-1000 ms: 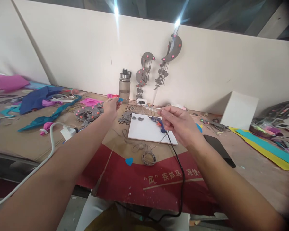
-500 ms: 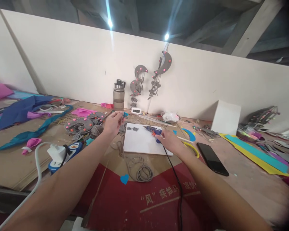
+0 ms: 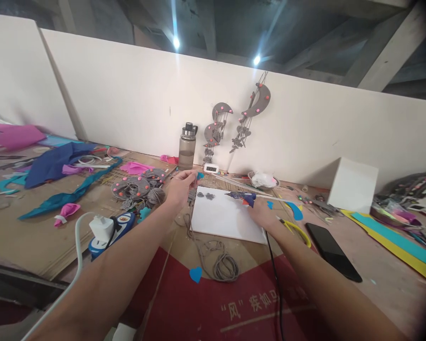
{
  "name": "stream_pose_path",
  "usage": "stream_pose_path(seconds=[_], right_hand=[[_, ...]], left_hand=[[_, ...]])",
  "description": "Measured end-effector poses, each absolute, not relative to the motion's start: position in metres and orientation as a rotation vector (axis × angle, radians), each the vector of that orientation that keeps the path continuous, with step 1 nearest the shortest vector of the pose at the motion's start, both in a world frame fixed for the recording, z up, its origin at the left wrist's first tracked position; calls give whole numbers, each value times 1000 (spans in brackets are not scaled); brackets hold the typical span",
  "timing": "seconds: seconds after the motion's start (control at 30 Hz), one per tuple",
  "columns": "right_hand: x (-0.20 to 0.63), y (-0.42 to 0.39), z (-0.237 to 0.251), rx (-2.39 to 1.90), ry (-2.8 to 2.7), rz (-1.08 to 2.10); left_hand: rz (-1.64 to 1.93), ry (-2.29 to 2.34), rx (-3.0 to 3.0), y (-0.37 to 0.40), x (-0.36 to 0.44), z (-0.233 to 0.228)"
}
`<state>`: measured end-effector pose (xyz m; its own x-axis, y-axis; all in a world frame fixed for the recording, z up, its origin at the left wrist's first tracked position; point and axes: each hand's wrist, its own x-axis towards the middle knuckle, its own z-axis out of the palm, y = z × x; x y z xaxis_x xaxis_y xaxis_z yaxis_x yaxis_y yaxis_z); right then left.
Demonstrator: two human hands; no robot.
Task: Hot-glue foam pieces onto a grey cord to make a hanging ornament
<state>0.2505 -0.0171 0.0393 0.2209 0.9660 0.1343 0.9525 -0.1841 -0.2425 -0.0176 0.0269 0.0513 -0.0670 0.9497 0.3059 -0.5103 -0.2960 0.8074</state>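
A: What takes up the most room?
B: A white wall panel (image 3: 135, 94) across the back. Before it spreads cardboard (image 3: 177, 308) covering the tabletop, red and printed on the near side.
A: And on that?
B: A white board (image 3: 223, 220) lies flat in the middle. A black phone (image 3: 332, 251) lies flat beyond the right forearm. Farther back, a grey crescent ornament (image 3: 265, 102) with pink dots hangs against the panel, and a bottle (image 3: 186, 154) stands upright to its left.
A: The hands?
B: The right hand (image 3: 262, 213) is closed around the handle of a glue gun (image 3: 239, 194), above the right part of the board, nozzle pointing left. Whether the gun touches the board, I can't tell. The left hand (image 3: 181, 188) is beside the board's far left corner, thumb and fingertips pinched together.
A: Anything smaller?
B: A loose coil of grey cord (image 3: 218, 271) in front of the board, a blue heart (image 3: 196, 274) just left of it, and grey cut-outs (image 3: 210, 196) on the board's far left corner.
A: The smallest?
B: A blue piece (image 3: 200, 175) in the left hand's pinch. Its shape is too small to make out.
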Motion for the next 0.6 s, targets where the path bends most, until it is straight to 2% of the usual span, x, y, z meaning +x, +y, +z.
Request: stream_pose_path(seconds=[0.27,0.47,0.6], right_hand=[[237,-37,55,-1892,-1727,9],[200,-37,83,-1198,-1398,630],[168,-38,98,-959,-1445,782]], left_hand=[[1592,703,1023,23,-16,51],[1573,716,1028,20,-16,54],[1580,705,1030,18,-17,58]])
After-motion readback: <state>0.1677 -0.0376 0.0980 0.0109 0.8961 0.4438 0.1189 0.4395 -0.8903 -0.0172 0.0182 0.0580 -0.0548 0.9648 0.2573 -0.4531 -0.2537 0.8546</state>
